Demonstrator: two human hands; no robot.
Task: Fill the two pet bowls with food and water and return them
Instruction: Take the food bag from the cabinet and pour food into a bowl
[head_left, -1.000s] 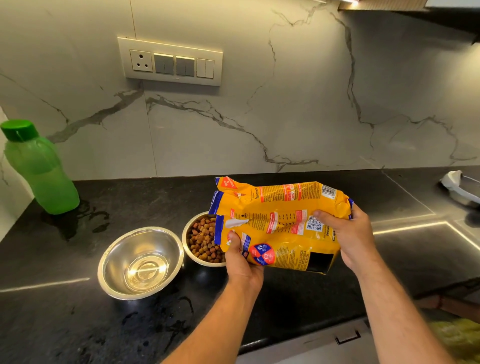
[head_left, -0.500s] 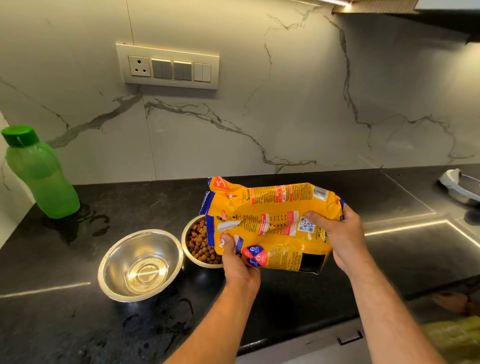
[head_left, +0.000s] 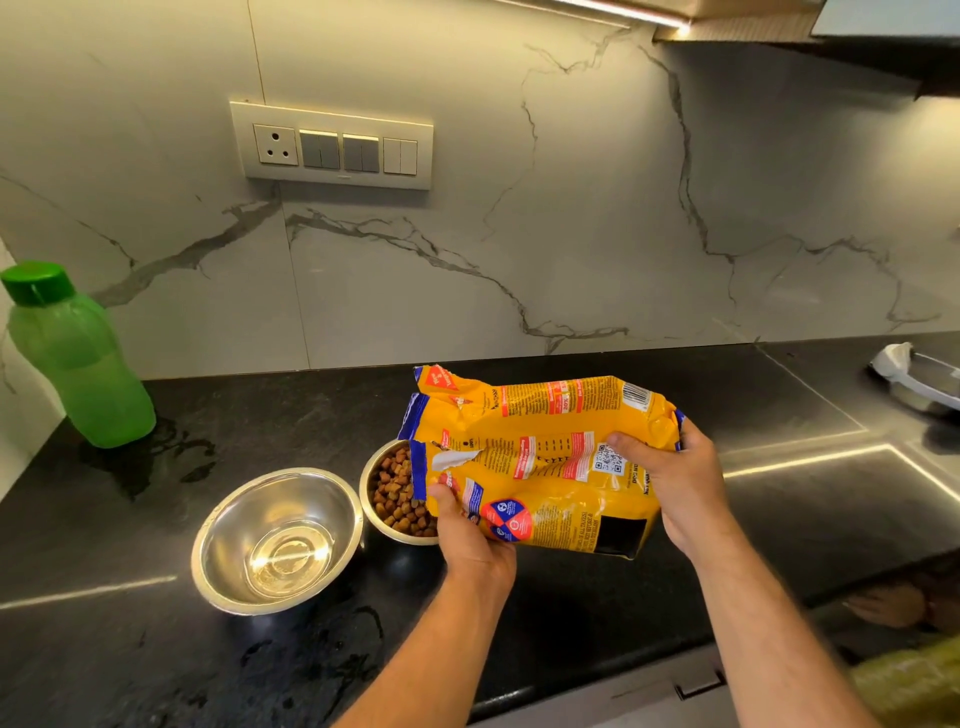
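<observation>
A yellow pet food bag lies on its side in the air, its torn mouth over a steel bowl that holds brown kibble. My left hand grips the bag's lower left edge near the mouth. My right hand holds the bag's right end. Left of the kibble bowl, touching it, stands a larger steel bowl with a little water at its bottom. Both bowls rest on the black counter.
A green capped water bottle stands at the counter's far left, with wet patches beside it and more in front of the bowls. A white-handled object lies at the far right. A switch panel is on the marble wall.
The bag has tilted slightly, its mouth end lower over the kibble bowl. Both hands keep their grip. The bowls and bottle have not moved.
</observation>
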